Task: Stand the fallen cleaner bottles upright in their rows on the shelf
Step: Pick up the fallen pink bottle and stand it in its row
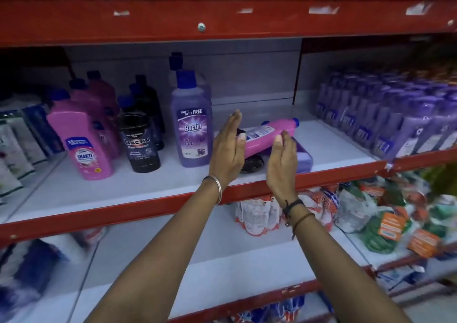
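Observation:
A pink cleaner bottle [265, 134] with a blue cap lies on its side on the white shelf [153, 184], resting over a fallen purple bottle [303, 155] and a fallen black bottle [252, 162]. My left hand [228, 149] is flat and open just left of the pink bottle, thumb near its base. On the bottle's near side my right hand [283, 161] is open too, fingers up. Neither hand grips anything. To the left stand upright rows: a purple Bactin bottle [191, 122], a black Bactin bottle [138, 144] and a pink Shakti bottle [81, 142].
Packed rows of small purple bottles [385, 119] fill the shelf's right section. A red shelf edge [173, 204] runs below my wrists. Refill pouches [358, 213] lie on the lower shelf. The red upper shelf beam [222, 15] hangs overhead.

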Action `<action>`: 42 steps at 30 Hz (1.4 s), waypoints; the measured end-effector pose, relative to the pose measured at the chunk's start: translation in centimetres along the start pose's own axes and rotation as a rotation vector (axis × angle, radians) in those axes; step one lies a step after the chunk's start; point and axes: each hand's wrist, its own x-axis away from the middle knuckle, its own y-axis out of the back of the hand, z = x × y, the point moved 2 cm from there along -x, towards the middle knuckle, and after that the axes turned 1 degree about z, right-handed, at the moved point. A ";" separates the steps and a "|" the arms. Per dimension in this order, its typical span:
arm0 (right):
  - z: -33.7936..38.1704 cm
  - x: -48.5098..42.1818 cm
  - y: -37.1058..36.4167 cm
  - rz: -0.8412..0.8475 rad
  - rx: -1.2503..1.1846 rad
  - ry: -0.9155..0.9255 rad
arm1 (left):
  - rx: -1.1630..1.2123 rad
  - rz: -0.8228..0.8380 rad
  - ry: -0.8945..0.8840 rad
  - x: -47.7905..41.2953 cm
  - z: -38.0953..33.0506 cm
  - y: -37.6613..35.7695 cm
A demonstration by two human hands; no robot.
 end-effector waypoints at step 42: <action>9.4 9.9 -18.0 0.468 -0.385 0.017 | 0.303 -0.037 0.372 7.1 6.4 24.7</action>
